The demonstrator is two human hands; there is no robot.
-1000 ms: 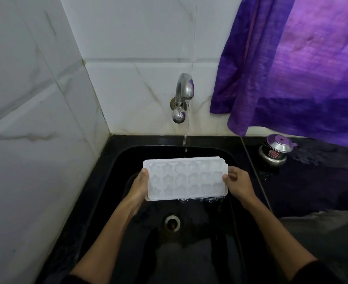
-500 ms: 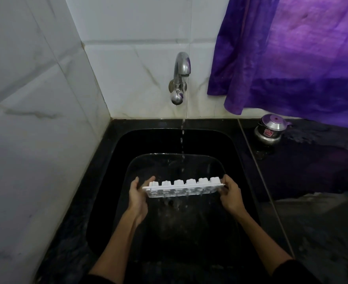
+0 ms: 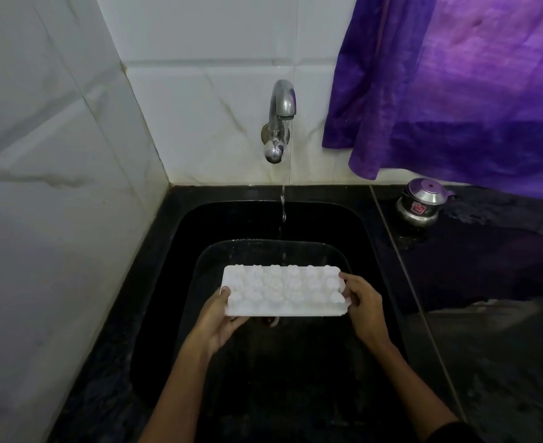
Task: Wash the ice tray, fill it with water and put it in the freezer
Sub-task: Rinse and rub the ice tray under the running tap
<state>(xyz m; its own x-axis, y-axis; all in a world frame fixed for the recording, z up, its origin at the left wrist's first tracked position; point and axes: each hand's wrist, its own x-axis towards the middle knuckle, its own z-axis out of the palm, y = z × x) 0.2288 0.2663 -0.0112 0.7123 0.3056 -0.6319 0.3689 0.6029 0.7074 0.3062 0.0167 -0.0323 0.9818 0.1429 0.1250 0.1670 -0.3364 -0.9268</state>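
Observation:
The white plastic ice tray [image 3: 283, 290] is held flat over the black sink [image 3: 180, 251], turned upside down so its bumpy cup bottoms face up. My left hand [image 3: 222, 318] grips its left end from below, thumb on the edge. My right hand [image 3: 364, 303] grips its right end, fingers curled over the rim. A thin stream of water [image 3: 283, 206] runs from the steel tap [image 3: 281, 113] and lands near the tray's far edge.
White marble tiles form the left and back walls. A purple curtain [image 3: 455, 84] hangs at the upper right. A small steel pot with a lid [image 3: 422, 203] stands on the wet black counter [image 3: 487, 282] right of the sink.
The tray has been flipped from cups facing me, through edge-on, to bottom side up. It sits lower in the sink, and both hands have kept hold of its ends.

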